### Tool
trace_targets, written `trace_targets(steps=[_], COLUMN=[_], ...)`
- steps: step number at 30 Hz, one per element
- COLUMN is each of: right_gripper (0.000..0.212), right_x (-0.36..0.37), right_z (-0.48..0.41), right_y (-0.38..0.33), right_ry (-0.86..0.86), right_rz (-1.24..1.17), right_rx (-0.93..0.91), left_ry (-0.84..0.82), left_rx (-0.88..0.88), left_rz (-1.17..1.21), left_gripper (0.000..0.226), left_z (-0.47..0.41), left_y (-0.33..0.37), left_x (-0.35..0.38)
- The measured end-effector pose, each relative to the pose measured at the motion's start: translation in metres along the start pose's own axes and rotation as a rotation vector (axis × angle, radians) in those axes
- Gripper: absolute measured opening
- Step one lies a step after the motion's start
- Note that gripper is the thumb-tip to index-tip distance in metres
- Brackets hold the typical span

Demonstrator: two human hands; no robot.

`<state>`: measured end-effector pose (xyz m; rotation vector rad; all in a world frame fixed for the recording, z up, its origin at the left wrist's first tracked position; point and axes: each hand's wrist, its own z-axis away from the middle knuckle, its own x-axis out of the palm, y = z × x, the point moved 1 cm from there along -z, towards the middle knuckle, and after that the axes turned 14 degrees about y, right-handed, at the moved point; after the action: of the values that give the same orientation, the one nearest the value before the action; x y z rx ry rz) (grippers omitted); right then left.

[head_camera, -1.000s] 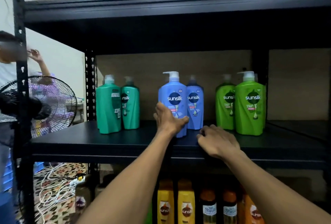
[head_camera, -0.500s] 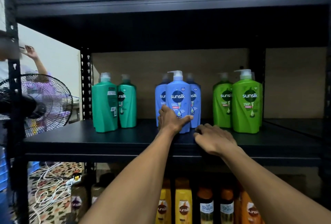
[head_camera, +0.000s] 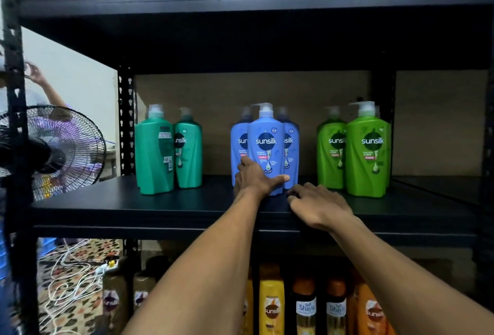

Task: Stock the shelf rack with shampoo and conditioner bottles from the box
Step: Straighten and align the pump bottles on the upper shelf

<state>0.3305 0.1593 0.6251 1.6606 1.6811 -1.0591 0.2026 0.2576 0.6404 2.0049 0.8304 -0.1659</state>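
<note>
Gripping the blue bottle [head_camera: 266,147] low down with my left hand [head_camera: 256,178], thumb across the front. It's upright on the middle shelf [head_camera: 133,202], just in front of two other blue bottles [head_camera: 292,152]. My right hand [head_camera: 319,206] rests loose on the shelf edge, holding nothing. Teal bottles [head_camera: 155,152] are off to the left, green bottles [head_camera: 366,152] to the right.

The front blue bottle [head_camera: 266,147] now stands further right than a second ago, centred before the gap between the two blue bottles behind it. The left back bottle [head_camera: 238,147], hidden earlier, now shows beside it, and the right back bottle [head_camera: 292,144] is half covered. The left hand [head_camera: 256,176] has shifted right with it, its thumb now stretched right across the bottle's foot.
</note>
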Motion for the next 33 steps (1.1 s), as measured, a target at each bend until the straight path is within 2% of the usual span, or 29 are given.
trace_targets(steps=[11,24,33], right_gripper=[0.047,0.047,0.047], right_x=[0.0,0.0,-0.002], right_z=[0.0,0.001,0.001], right_y=[-0.001,0.001,0.0], right_ry=[-0.001,-0.003,-0.001], right_rz=[0.003,-0.002,0.014], right_rx=[0.003,0.001,0.0], left_ry=[-0.003,-0.004,-0.058], left_rx=[0.035,-0.002,-0.033], left_rz=[-0.048,0.006,-0.027], left_gripper=[0.11,0.101,0.103], left_z=[-0.001,0.002,0.004], left_y=[0.0,-0.002,-0.002], left_x=[-0.001,-0.007,-0.011])
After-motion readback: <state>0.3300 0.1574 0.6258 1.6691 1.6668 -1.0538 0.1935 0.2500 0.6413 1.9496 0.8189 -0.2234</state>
